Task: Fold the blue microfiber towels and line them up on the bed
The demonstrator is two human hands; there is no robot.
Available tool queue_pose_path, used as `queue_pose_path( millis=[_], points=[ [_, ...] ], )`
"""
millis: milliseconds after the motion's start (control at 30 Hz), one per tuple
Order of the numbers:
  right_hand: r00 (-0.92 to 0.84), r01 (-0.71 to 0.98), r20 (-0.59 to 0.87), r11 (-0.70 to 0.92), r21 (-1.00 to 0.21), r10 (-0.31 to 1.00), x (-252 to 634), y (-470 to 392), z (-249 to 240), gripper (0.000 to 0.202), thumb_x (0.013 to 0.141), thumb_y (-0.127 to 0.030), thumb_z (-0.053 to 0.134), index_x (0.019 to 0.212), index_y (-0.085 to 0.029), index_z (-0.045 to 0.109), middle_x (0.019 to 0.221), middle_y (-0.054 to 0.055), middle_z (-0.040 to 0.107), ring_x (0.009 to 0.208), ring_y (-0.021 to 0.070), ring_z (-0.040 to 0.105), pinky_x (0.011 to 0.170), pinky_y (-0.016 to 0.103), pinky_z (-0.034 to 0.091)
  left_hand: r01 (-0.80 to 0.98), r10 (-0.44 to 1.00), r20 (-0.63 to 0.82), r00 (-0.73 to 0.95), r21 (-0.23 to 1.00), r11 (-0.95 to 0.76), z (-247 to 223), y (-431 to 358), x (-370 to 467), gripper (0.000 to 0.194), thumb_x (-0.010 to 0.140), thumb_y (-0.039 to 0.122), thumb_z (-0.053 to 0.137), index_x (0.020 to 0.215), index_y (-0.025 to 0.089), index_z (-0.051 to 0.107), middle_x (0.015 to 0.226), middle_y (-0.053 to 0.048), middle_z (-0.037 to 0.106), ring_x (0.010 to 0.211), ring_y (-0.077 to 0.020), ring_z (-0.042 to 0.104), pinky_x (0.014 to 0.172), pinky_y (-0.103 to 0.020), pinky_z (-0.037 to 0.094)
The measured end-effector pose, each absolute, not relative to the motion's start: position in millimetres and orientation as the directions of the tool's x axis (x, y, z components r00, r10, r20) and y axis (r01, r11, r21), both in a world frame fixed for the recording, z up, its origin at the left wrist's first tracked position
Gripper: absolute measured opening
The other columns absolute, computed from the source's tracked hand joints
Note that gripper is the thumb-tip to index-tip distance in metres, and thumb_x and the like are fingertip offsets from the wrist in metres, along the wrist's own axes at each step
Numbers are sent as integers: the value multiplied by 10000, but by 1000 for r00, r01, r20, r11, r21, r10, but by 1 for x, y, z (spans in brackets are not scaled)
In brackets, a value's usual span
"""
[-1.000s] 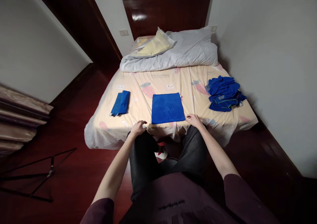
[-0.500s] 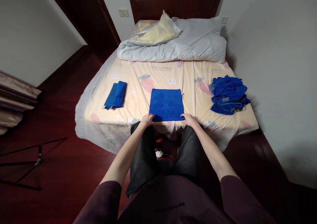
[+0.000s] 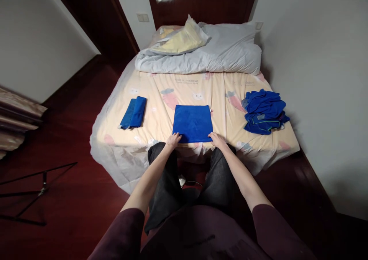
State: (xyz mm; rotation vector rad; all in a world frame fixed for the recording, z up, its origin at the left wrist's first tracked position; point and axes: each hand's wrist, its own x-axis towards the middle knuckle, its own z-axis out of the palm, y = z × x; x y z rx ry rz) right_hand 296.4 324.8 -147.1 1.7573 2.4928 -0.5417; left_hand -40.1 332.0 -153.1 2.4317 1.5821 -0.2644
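A blue towel [image 3: 192, 122] lies flat on the bed near its front edge, in a roughly square shape. My left hand [image 3: 173, 140] is at its near left corner, fingers closed on the edge. At the near right corner, my right hand [image 3: 217, 140] pinches the towel between thumb and fingers. Another blue towel [image 3: 133, 113], folded into a narrow strip, rests to the left. Over on the right sits a crumpled pile of blue cloths [image 3: 265, 110], one with a green trim line.
The bed [image 3: 161, 81] has a yellow patterned sheet with a rolled grey-white quilt [image 3: 230, 49] and a yellow pillow [image 3: 184, 39] at the far end. A black metal stand [image 3: 43, 191] is on the floor at left, near a curtain [image 3: 17, 118].
My left hand has shifted slightly inward along the towel's near edge. My right hand stays at its corner, and the towel remains flat. The view has shifted slightly.
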Motion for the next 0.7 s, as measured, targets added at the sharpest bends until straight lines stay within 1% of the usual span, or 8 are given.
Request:
queue_pose_path(
  millis=[67, 167, 300, 400, 467, 600, 700],
  points=[
    [-339, 924, -226, 278, -263, 913, 295, 326, -149, 430, 924, -21, 543, 1279, -207, 701, 1317, 111, 651, 1253, 226, 609, 1072, 292, 464, 920, 880, -269, 392, 108, -377, -154, 333, -42, 487, 892, 57, 578, 1355, 196, 636, 1340, -190, 591, 1251, -315, 585, 966, -389, 558],
    [-307, 929, -212, 244, -278, 928, 292, 325, -150, 453, 934, 18, 455, 1203, -207, 742, 1245, 121, 683, 1182, 226, 648, 1045, 297, 473, 929, 893, -259, 367, 141, -341, -154, 333, -46, 389, 912, 78, 561, 1265, 193, 678, 1249, -167, 642, 1185, -280, 631, 990, -386, 555],
    [-249, 925, -185, 176, -338, 951, 292, 320, -150, 466, 892, 51, 466, 1127, -210, 773, 1194, 114, 715, 1133, 230, 675, 1016, 300, 488, 936, 918, -226, 326, 214, -279, -151, 334, -56, 395, 878, 33, 536, 1177, 198, 734, 1204, -140, 703, 1130, -248, 683, 1027, -372, 543],
    [-202, 899, -155, 121, -421, 967, 294, 317, -151, 442, 845, 53, 531, 1105, -201, 784, 1215, 112, 725, 1161, 243, 674, 1026, 313, 495, 924, 933, -200, 300, 305, -232, -146, 340, -65, 414, 808, 13, 564, 1104, 202, 783, 1164, -112, 754, 1145, -243, 699, 1064, -341, 525],
    [-175, 866, -134, 88, -492, 975, 296, 319, -152, 395, 827, 25, 585, 1091, -186, 790, 1224, 115, 732, 1180, 254, 671, 1047, 329, 496, 906, 944, -183, 274, 378, -190, -142, 345, -71, 408, 782, 27, 575, 1068, 204, 806, 1145, -88, 780, 1161, -240, 704, 1083, -316, 516],
    [-142, 755, -106, 38, -654, 984, 299, 330, -153, 274, 809, -46, 647, 995, -173, 804, 1145, 98, 770, 1105, 229, 703, 1035, 319, 518, 846, 972, -158, 173, 529, -64, -141, 355, -75, 378, 800, 106, 574, 1067, 209, 823, 1128, -48, 804, 1129, -225, 727, 1050, -284, 542],
    [-117, 645, -103, -4, -764, 988, 302, 337, -155, 247, 815, -107, 653, 1000, -181, 798, 1108, 82, 784, 1029, 199, 724, 986, 309, 548, 777, 981, -177, 82, 628, 48, -147, 359, -72, 309, 841, 169, 590, 1058, 201, 809, 1079, -53, 810, 1066, -210, 750, 982, -276, 580]
  ],
)
